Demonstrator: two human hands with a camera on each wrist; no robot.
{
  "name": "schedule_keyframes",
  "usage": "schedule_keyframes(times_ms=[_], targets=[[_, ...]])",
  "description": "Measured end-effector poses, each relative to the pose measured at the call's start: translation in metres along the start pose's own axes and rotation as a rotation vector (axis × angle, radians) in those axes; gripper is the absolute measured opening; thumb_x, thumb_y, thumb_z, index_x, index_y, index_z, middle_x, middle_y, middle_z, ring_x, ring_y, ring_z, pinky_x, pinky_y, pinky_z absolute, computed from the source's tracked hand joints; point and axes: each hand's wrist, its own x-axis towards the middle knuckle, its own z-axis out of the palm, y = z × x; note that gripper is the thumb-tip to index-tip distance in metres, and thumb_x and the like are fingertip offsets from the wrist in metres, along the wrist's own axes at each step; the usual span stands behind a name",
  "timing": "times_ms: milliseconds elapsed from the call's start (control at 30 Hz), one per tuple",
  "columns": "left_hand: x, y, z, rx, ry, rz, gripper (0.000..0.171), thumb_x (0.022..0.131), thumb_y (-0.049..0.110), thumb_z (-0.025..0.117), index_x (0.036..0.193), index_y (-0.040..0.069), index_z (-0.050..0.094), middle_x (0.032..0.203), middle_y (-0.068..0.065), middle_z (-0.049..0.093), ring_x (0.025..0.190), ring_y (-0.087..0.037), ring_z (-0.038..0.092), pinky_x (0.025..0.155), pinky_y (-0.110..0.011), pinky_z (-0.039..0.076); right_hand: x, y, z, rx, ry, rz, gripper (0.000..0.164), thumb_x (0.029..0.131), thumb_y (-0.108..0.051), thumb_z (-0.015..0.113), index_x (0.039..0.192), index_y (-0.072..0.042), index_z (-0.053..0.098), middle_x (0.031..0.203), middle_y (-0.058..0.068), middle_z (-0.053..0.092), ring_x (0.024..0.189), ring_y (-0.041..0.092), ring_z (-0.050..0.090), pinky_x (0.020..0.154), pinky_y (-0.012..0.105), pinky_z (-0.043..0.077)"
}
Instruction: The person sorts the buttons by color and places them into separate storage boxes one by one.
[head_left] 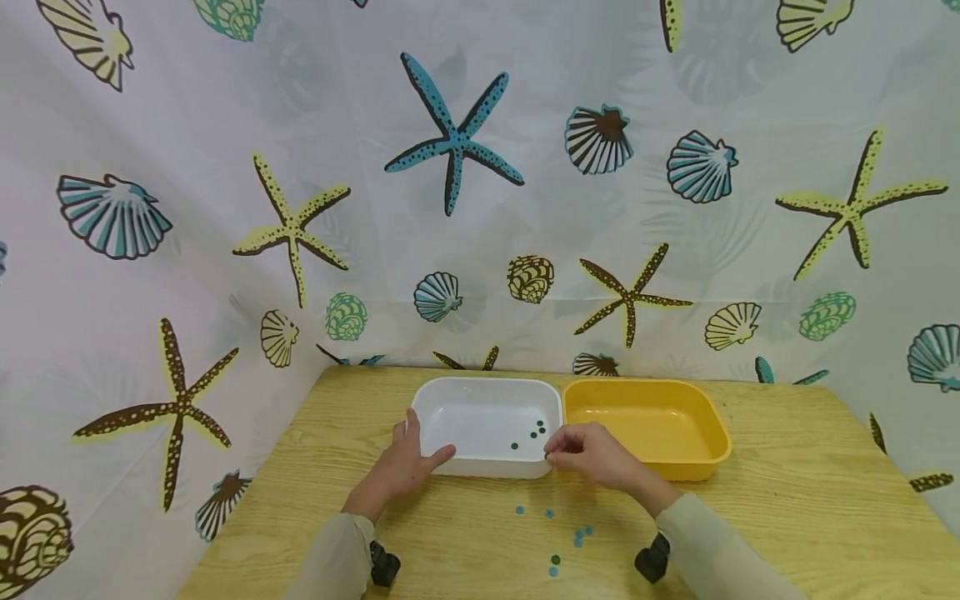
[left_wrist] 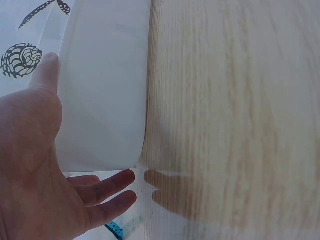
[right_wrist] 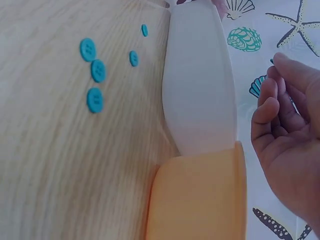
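Fingertips and thumb of the right hand (head_left: 597, 457) pinch a small button-like piece (head_left: 546, 456), mostly hidden by the grip so that its colour is hard to tell, at the front right corner of the white tray (head_left: 468, 421). The left hand (head_left: 405, 458) is spread loosely around that tray's front left corner, thumb reaching along the front rim and the other fingers at the left end; whether it presses there cannot be told. Inside the white tray, four dark green buttons (head_left: 514, 446) lie flat toward the right side, three grouped near the right wall and one a little apart, closer to the front. An orange-yellow tray (head_left: 637, 425) stands just beside the white one on its right, the two rims nearly meeting. On the wood-grain table (head_left: 457, 542) in front of them lie six blue buttons (head_left: 549, 514), holes visible in the right wrist view on the nearer ones, along with a single dark green button (head_left: 556, 560) next to the nearest blue one. Pale sleeves (head_left: 333, 554) cover both forearms, with a black device (head_left: 652, 558) at each wrist. Behind the table hangs a white cloth (head_left: 487, 242) printed with starfish and seashells.
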Motion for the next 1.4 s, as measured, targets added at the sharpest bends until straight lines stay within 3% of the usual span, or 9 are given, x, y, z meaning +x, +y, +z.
schedule_keyframes(times_ms=[300, 467, 700, 1100, 1400], targets=[[0.001, -0.002, 0.001, 0.006, 0.003, 0.002, 0.113, 0.084, 0.067, 0.052, 0.148, -0.003, -0.009, 0.149, -0.029, 0.008, 0.11, -0.04, 0.05, 0.092, -0.054, 0.041, 0.015, -0.006, -0.006, -0.035, 0.029, -0.017, 0.008, 0.091, -0.015, 0.065, 0.093, -0.009, 0.067, 0.083, -0.001, 0.061, 0.075, 0.016, 0.052, 0.066, 0.022, 0.046], [0.001, -0.002, 0.001, 0.01, 0.005, 0.01, 0.116, 0.081, 0.072, 0.05, 0.148, -0.003, -0.008, 0.149, -0.03, 0.009, 0.111, -0.041, 0.05, 0.092, -0.054, 0.041, 0.022, -0.014, -0.007, -0.049, 0.047, 0.008, 0.007, 0.091, -0.011, 0.064, 0.094, -0.005, 0.067, 0.082, 0.001, 0.061, 0.074, 0.016, 0.052, 0.064, 0.023, 0.045], [0.002, -0.004, 0.002, 0.014, 0.007, 0.009, 0.118, 0.079, 0.075, 0.048, 0.149, -0.002, -0.008, 0.15, -0.029, 0.009, 0.109, -0.038, 0.052, 0.091, -0.053, 0.042, 0.032, -0.006, -0.007, -0.075, 0.086, 0.062, 0.006, 0.091, -0.011, 0.064, 0.092, -0.008, 0.069, 0.081, -0.001, 0.062, 0.075, 0.016, 0.053, 0.066, 0.026, 0.046], [0.003, -0.004, 0.002, 0.026, 0.014, -0.001, 0.117, 0.08, 0.074, 0.049, 0.149, -0.002, -0.007, 0.149, -0.028, 0.012, 0.103, -0.035, 0.054, 0.09, -0.051, 0.044, 0.047, -0.001, -0.009, -0.098, 0.111, 0.117, 0.009, 0.09, -0.01, 0.064, 0.095, -0.006, 0.07, 0.085, 0.0, 0.064, 0.077, 0.015, 0.055, 0.071, 0.027, 0.048], [0.001, -0.002, 0.002, 0.004, 0.003, -0.011, 0.112, 0.084, 0.066, 0.053, 0.149, -0.001, -0.009, 0.151, -0.028, 0.008, 0.113, -0.04, 0.049, 0.094, -0.054, 0.04, 0.058, -0.001, -0.009, -0.108, 0.112, 0.131, 0.01, 0.091, -0.01, 0.064, 0.097, -0.006, 0.07, 0.088, 0.001, 0.065, 0.079, 0.015, 0.057, 0.074, 0.029, 0.05]])
